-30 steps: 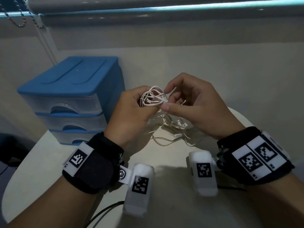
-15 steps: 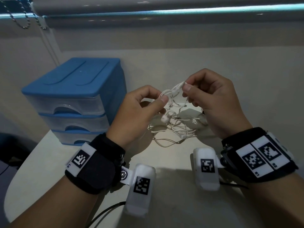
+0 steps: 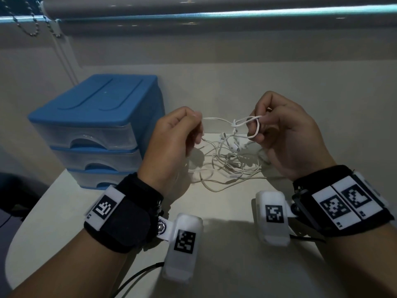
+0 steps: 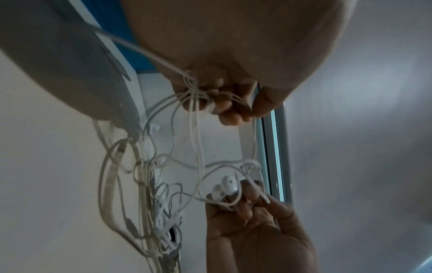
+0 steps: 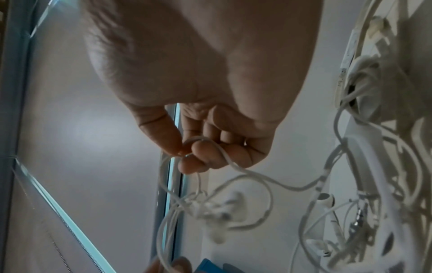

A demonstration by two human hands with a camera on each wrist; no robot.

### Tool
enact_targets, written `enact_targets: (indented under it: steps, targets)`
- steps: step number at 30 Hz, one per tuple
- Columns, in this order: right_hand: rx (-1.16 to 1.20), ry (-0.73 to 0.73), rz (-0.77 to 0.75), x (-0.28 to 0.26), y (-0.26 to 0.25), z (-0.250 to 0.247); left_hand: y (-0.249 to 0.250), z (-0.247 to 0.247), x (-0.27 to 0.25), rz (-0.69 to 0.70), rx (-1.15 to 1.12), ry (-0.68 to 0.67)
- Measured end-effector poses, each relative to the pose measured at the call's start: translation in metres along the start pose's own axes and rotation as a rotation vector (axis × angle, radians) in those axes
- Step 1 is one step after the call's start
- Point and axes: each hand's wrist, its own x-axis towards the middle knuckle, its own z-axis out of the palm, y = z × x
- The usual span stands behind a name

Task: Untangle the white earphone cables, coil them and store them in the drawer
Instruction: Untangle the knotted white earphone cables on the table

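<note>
A tangle of white earphone cables (image 3: 227, 162) lies on the pale table (image 3: 214, 265), with a strand lifted between my hands. My left hand (image 3: 171, 143) pinches one end of that strand (image 4: 194, 96) between thumb and fingers. My right hand (image 3: 285, 134) pinches a loop (image 3: 253, 125) of the same cable (image 5: 201, 146), and a small knot (image 3: 235, 123) sits between the hands. Earbuds (image 3: 235, 148) hang below the knot. The blue drawer unit (image 3: 96, 130) stands at the left, its three translucent drawers closed.
A wall (image 3: 236, 82) rises right behind the table, with a roller blind (image 3: 214, 9) and its bead chain (image 3: 28, 26) above. The table's rounded edge (image 3: 12, 250) curves at the near left. A dark cord (image 3: 137, 278) trails off the front.
My hands have moved apart, left going left and right going right. The bunched cable they held together is now stretched into a strand with a knot between them, and more cable hangs down.
</note>
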Motion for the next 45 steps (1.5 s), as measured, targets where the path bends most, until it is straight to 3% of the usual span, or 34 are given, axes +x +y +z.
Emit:
enact_targets:
  steps: [7, 11, 16, 23, 28, 32, 39, 45]
  targets:
    - [-0.073, -0.107, -0.038, -0.001, 0.0, 0.004, 0.003, 0.001, -0.004, -0.142, 0.189, -0.189]
    - [-0.143, -0.179, -0.051, -0.004, 0.0, 0.007, 0.002, 0.001, -0.004, -0.19, 0.242, -0.231]
    - [-0.271, -0.259, -0.084, -0.005, 0.003, 0.008, -0.002, -0.002, -0.002, -0.101, 0.189, -0.218]
    - [-0.243, -0.182, -0.094, -0.003, 0.002, 0.006, -0.006, -0.002, -0.001, -0.066, 0.131, -0.155]
    - [-0.244, -0.068, 0.059, -0.003, 0.0, 0.002, -0.01, -0.002, 0.003, 0.031, 0.078, -0.038]
    - [-0.36, 0.024, 0.239, 0.001, 0.006, -0.003, -0.009, -0.003, 0.004, 0.114, 0.041, -0.032]
    - [-0.421, -0.197, 0.236, -0.004, 0.007, 0.002, -0.006, -0.002, 0.003, 0.155, -0.016, -0.091]
    - [-0.463, -0.263, 0.167, -0.004, 0.009, 0.0, -0.007, -0.004, 0.003, 0.147, -0.008, -0.078]
